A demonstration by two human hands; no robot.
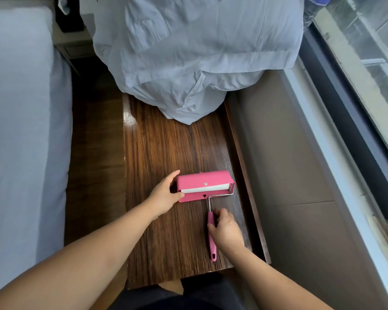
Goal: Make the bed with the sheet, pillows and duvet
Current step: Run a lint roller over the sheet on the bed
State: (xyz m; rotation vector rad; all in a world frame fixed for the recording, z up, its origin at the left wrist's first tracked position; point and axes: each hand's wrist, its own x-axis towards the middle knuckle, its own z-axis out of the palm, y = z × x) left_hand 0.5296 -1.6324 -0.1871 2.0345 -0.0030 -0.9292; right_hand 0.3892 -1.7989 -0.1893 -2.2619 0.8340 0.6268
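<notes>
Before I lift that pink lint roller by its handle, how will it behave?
Probably light: the lint roller has a thin wire neck and slim handle, gripped by the right hand. Its cover, held by the left hand, gapes open and may slip off.

A dark wooden table (166, 142) is standing lengthwise in the middle. Its glossy top is reflecting daylight near the far left edge. A wood floor (94, 135) is running along the table's left side. A nightstand (74, 50) is sitting at the far end of that floor strip. A brown ledge (285, 166) is lying just right of the table. A dark frame (341, 113) is bordering a window (372, 45) on the far right, where daylight is entering.
</notes>
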